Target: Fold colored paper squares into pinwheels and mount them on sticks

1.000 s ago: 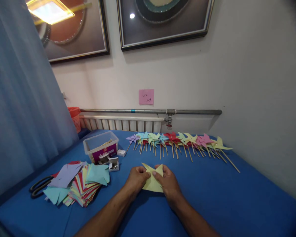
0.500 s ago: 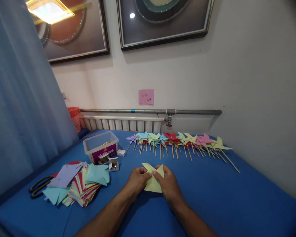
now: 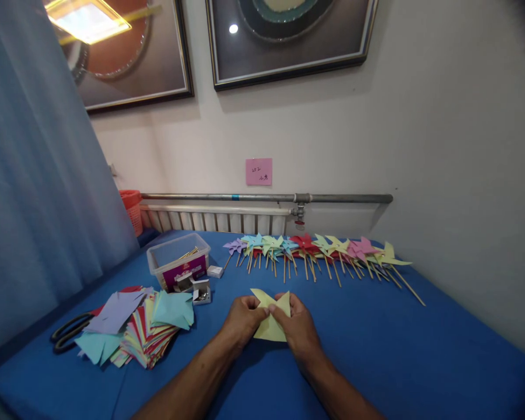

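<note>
A pale yellow paper square [image 3: 271,330] with slits cut in from its corners is held up between my two hands above the blue table. My left hand [image 3: 244,318] pinches its left side, the thumb lying on the front near the centre. On the right side my right hand [image 3: 300,326] grips it, thumb also pressed toward the middle. The two thumb tips are close together, and the fingers behind the sheet are hidden. Left of my hands lies a pile of coloured paper squares [image 3: 151,332], with a turquoise square [image 3: 172,309] on top.
Black-handled scissors [image 3: 70,331] lie partly beneath the papers. Behind stand a clear plastic box [image 3: 179,254] with sticks, an open small box [image 3: 202,293] of metal bits and a closed white box [image 3: 215,271]. Finished pinwheels [image 3: 304,245] line the table's back edge below the radiator [image 3: 219,221].
Hardly anything differs. Both hands keep the same hold on the yellow paper, and the whole view has shifted very slightly.
</note>
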Tool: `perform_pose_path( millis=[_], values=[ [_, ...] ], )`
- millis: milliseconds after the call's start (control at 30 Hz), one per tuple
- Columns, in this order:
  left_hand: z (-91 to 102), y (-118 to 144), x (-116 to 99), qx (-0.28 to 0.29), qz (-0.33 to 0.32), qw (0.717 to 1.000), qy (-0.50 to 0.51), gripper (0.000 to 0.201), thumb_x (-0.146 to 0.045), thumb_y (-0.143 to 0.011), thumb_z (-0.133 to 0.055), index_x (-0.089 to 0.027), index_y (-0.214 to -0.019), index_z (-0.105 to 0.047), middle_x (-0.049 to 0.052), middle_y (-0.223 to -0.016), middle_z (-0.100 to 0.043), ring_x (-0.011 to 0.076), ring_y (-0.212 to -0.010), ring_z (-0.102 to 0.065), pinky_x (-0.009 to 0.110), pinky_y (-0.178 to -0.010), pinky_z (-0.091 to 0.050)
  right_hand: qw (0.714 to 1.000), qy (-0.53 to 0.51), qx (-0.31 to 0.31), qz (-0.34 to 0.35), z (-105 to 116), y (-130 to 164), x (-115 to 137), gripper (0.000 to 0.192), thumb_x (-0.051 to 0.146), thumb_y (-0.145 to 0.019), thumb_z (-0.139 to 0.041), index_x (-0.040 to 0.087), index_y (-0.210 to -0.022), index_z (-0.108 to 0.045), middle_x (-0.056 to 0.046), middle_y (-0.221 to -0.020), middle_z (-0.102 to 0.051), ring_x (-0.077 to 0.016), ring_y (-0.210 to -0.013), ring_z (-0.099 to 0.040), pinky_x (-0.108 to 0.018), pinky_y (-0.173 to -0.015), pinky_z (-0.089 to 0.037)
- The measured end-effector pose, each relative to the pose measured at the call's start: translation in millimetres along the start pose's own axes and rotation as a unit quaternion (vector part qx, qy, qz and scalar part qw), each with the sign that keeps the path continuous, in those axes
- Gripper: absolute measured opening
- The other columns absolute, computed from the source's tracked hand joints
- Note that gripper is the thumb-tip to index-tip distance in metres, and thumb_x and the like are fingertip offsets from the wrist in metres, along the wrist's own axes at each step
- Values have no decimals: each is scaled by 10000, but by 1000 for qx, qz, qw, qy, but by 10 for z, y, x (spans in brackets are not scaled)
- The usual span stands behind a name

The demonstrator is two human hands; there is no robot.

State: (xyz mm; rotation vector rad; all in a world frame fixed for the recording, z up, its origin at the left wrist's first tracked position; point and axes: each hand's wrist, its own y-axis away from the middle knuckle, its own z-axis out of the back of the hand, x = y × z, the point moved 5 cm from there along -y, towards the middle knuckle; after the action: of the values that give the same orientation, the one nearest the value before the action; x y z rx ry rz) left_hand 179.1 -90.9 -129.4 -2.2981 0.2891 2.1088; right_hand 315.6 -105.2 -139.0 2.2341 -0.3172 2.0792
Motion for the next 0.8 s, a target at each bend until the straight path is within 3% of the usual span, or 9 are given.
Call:
perform_pose_path(
  millis=[367, 633, 800],
  values=[
    [12, -2, -9, -1, 1, 1000, 8, 314, -344, -503, -783, -180, -574, -524, -34, -487, -523, 86, -438, -425, 230, -459, -310, 1000, 23, 8, -5, -5, 10, 40, 381, 425, -632, -708, 229, -935, -584, -13, -725, -696, -229, -652, -656, -308, -575, -509],
    [44, 100, -131, 37, 13, 997, 63, 396, -477, -587, -784, -161, -593, -545, -1, -543, -564, 105, -506, -480, 242, -518, -357, 998, 58, -4, 11, 41, 39, 78, 339, 380, -688, -666, 204, -973, -614, -35, -802, -712, -219, -684, -656, -312, -621, -524],
    [42, 44, -65, 25, 24, 999, 32, 329, -357, -499, -810, -157, -596, -567, -6, -532, -577, 106, -496, -486, 241, -509, -356, 998, 67, 4, 18, 19, 50, 79, 335, 377, -683, -668, 205, -963, -607, -27, -800, -712, -215, -681, -656, -301, -611, -517]
  ],
)
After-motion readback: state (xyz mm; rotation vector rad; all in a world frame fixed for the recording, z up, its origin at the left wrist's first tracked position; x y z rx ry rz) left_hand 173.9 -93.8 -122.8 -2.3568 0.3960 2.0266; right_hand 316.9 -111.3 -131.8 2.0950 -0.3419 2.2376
